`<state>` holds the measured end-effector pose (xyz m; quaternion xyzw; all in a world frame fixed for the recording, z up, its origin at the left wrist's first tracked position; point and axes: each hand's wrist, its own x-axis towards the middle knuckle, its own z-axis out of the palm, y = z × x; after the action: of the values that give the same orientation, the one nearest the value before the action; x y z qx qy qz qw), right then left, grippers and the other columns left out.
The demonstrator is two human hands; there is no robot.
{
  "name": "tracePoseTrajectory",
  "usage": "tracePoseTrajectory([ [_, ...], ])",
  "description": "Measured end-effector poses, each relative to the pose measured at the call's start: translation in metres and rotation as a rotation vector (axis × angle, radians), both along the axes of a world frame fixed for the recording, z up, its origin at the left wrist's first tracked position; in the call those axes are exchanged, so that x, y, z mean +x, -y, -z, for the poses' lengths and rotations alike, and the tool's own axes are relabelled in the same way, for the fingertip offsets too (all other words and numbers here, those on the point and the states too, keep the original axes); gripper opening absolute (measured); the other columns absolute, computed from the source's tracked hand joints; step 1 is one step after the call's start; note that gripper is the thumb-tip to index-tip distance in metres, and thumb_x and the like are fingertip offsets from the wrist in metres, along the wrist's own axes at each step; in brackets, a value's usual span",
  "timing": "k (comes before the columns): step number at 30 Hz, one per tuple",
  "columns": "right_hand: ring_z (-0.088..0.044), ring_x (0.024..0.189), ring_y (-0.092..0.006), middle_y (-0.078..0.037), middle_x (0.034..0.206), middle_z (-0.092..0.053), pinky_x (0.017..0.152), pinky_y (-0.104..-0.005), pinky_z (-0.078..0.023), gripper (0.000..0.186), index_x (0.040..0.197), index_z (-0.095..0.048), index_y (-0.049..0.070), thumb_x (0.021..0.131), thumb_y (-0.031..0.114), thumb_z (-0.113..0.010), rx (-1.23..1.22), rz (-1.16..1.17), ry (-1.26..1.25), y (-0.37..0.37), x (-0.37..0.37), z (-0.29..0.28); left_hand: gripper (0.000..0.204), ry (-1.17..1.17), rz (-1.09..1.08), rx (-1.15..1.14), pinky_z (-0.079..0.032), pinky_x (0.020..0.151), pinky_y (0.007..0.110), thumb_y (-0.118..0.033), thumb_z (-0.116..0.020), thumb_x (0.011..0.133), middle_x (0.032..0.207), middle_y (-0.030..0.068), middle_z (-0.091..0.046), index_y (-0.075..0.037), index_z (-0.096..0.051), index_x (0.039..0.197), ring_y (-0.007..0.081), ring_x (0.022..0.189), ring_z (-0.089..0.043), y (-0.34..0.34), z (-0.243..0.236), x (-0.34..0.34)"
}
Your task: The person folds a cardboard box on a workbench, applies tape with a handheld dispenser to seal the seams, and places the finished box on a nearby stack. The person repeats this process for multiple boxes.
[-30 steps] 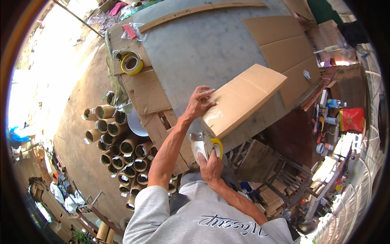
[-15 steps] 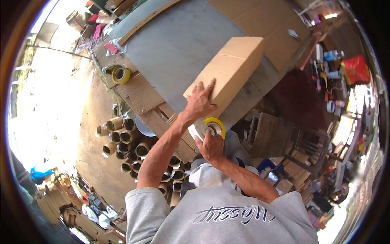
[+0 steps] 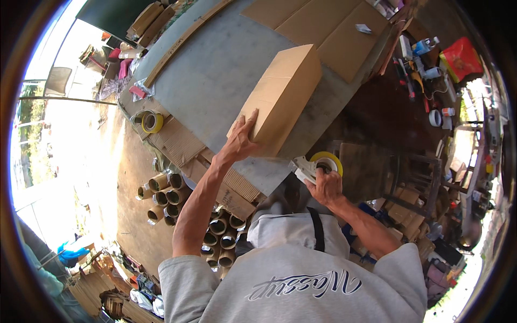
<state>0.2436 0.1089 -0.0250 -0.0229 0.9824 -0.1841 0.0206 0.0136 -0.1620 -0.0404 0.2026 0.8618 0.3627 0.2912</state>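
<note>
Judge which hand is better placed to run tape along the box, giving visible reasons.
Right, probably: the right hand holds the dispenser near the box, while the left hand rests on the box, seemingly steadying it.

The left grip (image 3: pixel 240 142) is back upward, its fingers (image 3: pixel 252 117) extended and slightly parted; behind it the left forearm (image 3: pixel 196 202) reaches nearly straight. To its right and nearer the body, the right grip (image 3: pixel 326 188) is curled closed, the right forearm (image 3: pixel 367 225) slanting outward behind it.
</note>
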Motion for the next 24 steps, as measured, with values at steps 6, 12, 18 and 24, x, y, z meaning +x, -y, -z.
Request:
tracePoseTrajectory([
  [6, -0.062, 0.066, -0.029, -0.012, 0.076, -0.063, 0.068, -0.0438, -0.049, 0.034, 0.087, -0.062, 0.007, 0.079, 0.031, -0.085, 0.28, -0.117, -0.59, 0.008, -0.061, 0.038, 0.11, 0.01, -0.022, -0.054, -0.029, 0.126, 0.048, -0.029, -0.079, 0.072, 0.169, 0.0355, -0.02, -0.018, -0.028, 0.169, 0.0477, 0.158, -0.023, -0.006, -0.015, 0.001],
  [12, -0.057, 0.071, -0.0296, -0.013, 0.081, -0.056, 0.067, -0.0467, -0.046, 0.048, 0.104, -0.063, -0.002, 0.078, 0.03, -0.086, 0.266, -0.112, -0.629, 0.011, -0.072, 0.044, 0.111, -0.04, -0.049, -0.041, -0.03, 0.125, 0.053, -0.033, -0.081, 0.072, 0.166, 0.0368, -0.025, -0.025, -0.028, 0.169, 0.0526, 0.155, -0.027, -0.002, -0.001, 0.007],
  [18, -0.062, 0.074, -0.0366, -0.018, 0.083, -0.062, 0.069, -0.0542, -0.048, 0.043, 0.091, -0.058, 0.005, 0.079, 0.035, -0.086, 0.161, 0.026, -0.305, 0.018, -0.071, 0.062, 0.111, -0.013, -0.032, -0.092, -0.032, 0.124, 0.057, -0.031, -0.079, 0.071, 0.165, 0.0374, -0.024, -0.029, -0.025, 0.169, 0.0553, 0.153, -0.027, -0.006, -0.006, 0.007],
  [24, -0.071, 0.089, -0.0425, -0.022, 0.088, -0.071, 0.078, -0.0562, -0.053, 0.043, 0.092, -0.068, 0.003, 0.083, 0.042, -0.082, 0.163, 0.161, 0.119, 0.037, -0.082, 0.033, 0.109, 0.01, -0.108, -0.065, -0.036, 0.118, 0.063, -0.029, -0.078, 0.071, 0.163, 0.033, -0.029, -0.031, -0.028, 0.168, 0.0536, 0.152, -0.03, -0.005, -0.017, 0.013],
])
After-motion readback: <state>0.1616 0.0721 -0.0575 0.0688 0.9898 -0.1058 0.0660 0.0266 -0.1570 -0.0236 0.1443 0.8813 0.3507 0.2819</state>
